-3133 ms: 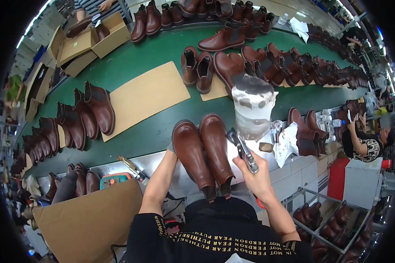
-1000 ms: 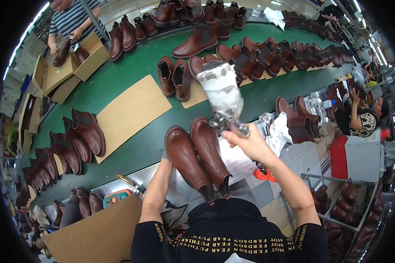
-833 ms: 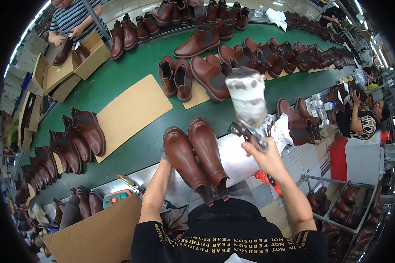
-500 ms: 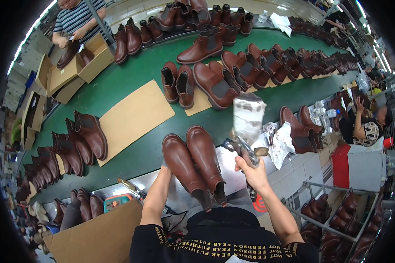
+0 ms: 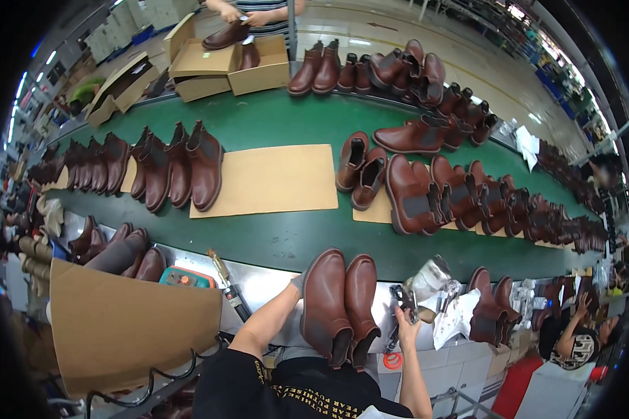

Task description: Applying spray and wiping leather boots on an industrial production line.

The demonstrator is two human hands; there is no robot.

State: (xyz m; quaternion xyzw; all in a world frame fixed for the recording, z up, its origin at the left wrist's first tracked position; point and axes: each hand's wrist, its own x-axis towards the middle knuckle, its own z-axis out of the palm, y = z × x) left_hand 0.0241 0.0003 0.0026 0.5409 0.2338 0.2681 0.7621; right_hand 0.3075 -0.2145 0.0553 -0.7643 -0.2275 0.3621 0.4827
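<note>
1. The left hand [image 5: 297, 285] presses the side of the brown boots [image 5: 341, 304] to keep them steady on the bench edge [image 5: 258, 283].
2. The right hand [image 5: 407, 327] is closed around a spray gun [image 5: 407, 302], pointed near the boots.

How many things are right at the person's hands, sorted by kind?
Brown boots, left hand against one: 2
Dark hand tool with a plastic-wrapped cup, in the right hand: 1
Total: 3
</note>
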